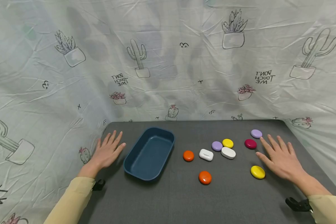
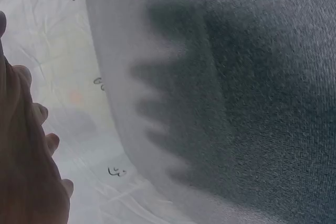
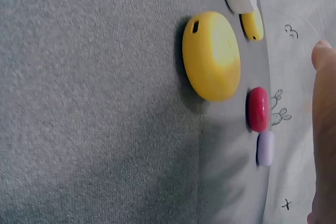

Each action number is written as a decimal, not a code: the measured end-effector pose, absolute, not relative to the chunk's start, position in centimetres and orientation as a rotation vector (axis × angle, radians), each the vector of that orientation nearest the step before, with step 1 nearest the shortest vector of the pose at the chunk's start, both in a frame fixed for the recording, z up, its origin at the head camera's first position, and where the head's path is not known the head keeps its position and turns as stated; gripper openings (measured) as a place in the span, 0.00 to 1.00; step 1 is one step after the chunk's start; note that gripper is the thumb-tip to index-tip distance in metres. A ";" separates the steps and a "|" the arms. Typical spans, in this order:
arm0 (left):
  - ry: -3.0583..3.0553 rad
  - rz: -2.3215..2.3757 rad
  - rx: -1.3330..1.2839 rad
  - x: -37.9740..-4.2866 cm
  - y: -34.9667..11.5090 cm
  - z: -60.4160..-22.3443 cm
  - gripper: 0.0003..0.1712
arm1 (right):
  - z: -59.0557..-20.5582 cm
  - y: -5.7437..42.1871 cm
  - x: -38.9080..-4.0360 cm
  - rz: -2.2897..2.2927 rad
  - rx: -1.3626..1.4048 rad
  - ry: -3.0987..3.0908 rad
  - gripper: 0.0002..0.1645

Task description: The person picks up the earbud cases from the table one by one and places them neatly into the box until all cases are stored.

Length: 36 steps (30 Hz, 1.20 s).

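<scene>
Tray (image 1: 149, 152) left of scattered items (image 1: 228, 153)

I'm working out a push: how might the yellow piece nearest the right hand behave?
The yellow piece would probably slide rather than roll, lying low and wide. Glossy and rounded, it may be slippery; it seems stiff, showing no dents.

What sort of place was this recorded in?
Probably a makeshift recording booth, though the room beyond is hidden. A cactus-print cloth hangs behind and beside a dark table, where a blue tray and small rounded objects are set out.
</scene>
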<state>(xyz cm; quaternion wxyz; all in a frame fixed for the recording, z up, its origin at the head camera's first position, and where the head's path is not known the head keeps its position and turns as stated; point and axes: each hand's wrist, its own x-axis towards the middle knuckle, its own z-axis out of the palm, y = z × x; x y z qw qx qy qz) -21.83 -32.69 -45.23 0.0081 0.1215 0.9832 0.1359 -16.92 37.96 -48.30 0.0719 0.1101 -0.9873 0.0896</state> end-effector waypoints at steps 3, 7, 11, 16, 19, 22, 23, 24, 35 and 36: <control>3.061 0.457 0.387 -22.0 -32.5 -45.3 0.43 | -48.3 37.8 -17.0 0.267 0.351 -2.958 0.49; 3.022 0.490 0.391 -22.2 -32.2 -45.4 0.44 | -48.1 37.5 -17.0 0.282 0.389 -2.941 0.49; 2.954 0.601 0.419 -22.0 -31.6 -45.0 0.44 | -47.8 37.2 -16.9 0.311 0.424 -2.946 0.47; 2.831 0.741 0.421 -21.6 -30.7 -44.1 0.44 | -47.5 36.9 -17.0 0.330 0.478 -2.980 0.43; 2.731 0.835 0.368 -21.6 -30.3 -43.8 0.46 | -47.3 36.8 -17.0 0.359 0.502 -2.980 0.42; 2.645 0.905 0.319 -21.6 -30.0 -43.5 0.47 | -47.1 36.7 -16.8 0.394 0.512 -2.981 0.42; 2.616 0.931 0.317 -21.6 -29.9 -43.4 0.47 | -47.0 36.7 -16.7 0.407 0.508 -2.992 0.42; 2.590 0.953 0.316 -21.7 -29.9 -43.4 0.47 | -46.9 36.7 -16.6 0.420 0.506 -3.005 0.43; 2.386 1.118 0.269 -22.7 -29.5 -43.3 0.42 | -46.8 36.8 -15.7 0.499 0.519 -3.103 0.47; 2.355 1.140 0.265 -22.9 -29.5 -43.4 0.41 | -46.8 36.8 -15.6 0.494 0.512 -3.111 0.48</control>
